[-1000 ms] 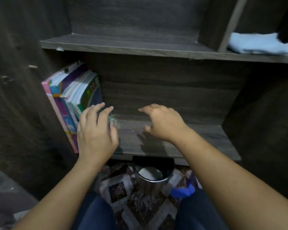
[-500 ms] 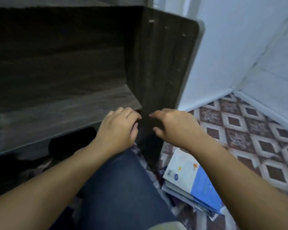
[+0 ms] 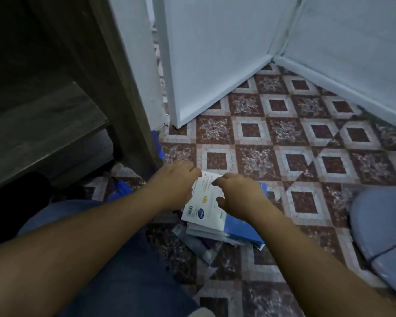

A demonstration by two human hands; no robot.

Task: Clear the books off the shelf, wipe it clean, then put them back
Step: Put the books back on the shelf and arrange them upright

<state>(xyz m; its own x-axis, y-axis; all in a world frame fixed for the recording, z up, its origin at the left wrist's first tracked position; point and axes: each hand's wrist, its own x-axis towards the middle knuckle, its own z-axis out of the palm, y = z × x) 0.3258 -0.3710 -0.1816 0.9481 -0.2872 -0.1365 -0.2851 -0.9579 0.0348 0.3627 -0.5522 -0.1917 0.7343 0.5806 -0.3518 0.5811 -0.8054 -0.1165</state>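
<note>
No wording, brand or number can be read anywhere in view. Printed matter appears only on the white back cover of the top book [image 3: 209, 203] in the stack of books [image 3: 240, 233].

- Barcode [image 3: 190, 210], at the cover's near left corner: digits too small to make out.
- Round dark-blue emblem [image 3: 201, 213], just beside the barcode along the near edge: lettering blurred.
- Small yellow-orange mark [image 3: 205, 199], near the cover's middle: illegible.
- Fine lines of print [image 3: 207, 182], toward the far edge: unreadable.
</note>
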